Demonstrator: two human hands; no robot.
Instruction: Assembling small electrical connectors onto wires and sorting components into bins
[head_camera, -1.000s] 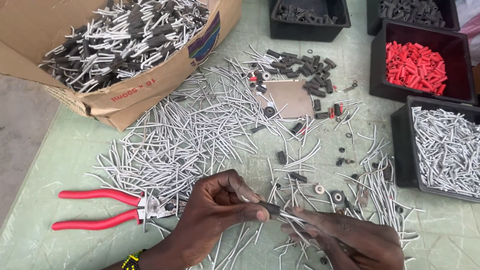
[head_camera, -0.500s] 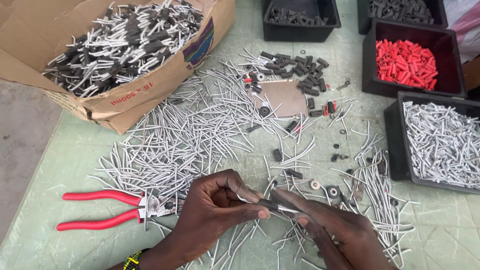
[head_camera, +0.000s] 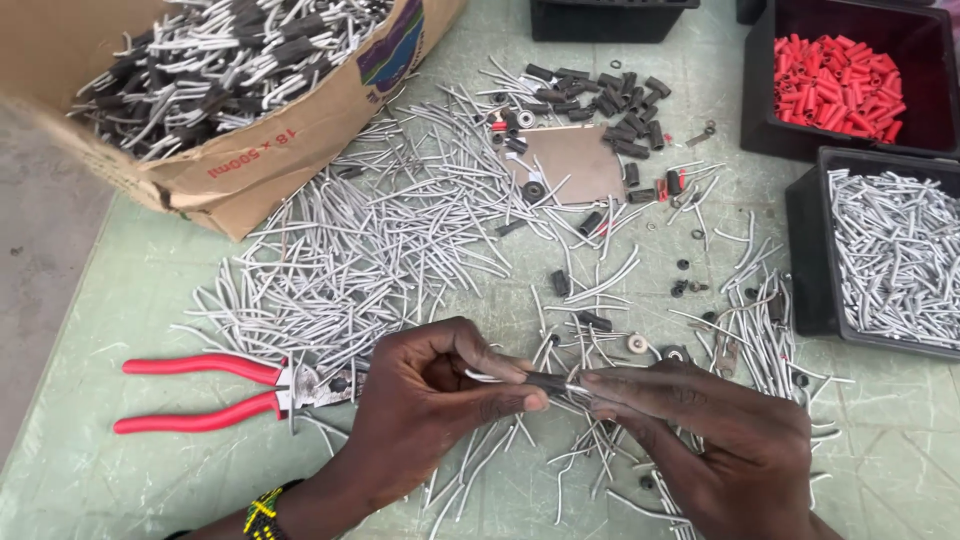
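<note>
Presently the left hand (head_camera: 430, 410) and the right hand (head_camera: 700, 440) meet low over the green bench (head_camera: 880, 460), each pinching one end of a short grey wire piece (head_camera: 500, 378) that carries a small black sleeve (head_camera: 548, 381); the fingers of both hands are closed on it, thumb against forefinger, and the piece is held clear of the bench just above the litter of loose grey wire pieces (head_camera: 380, 250). Red-handled pliers (head_camera: 200, 392) lie just beside the left hand, jaws toward it. A cardboard box (head_camera: 250, 150) of sleeved pieces stands at the far left, a black tray of red sleeves (head_camera: 840, 85) and a black tray of grey wire pieces (head_camera: 895, 255) at the right. Risks noted, as judgement: the grip is on fingertips alone, so the sleeve could slide off and vanish among the scattered black sleeves (head_camera: 610, 95); cut wire ends could prick the fingers; the left wrist could nudge the pliers.
</note>
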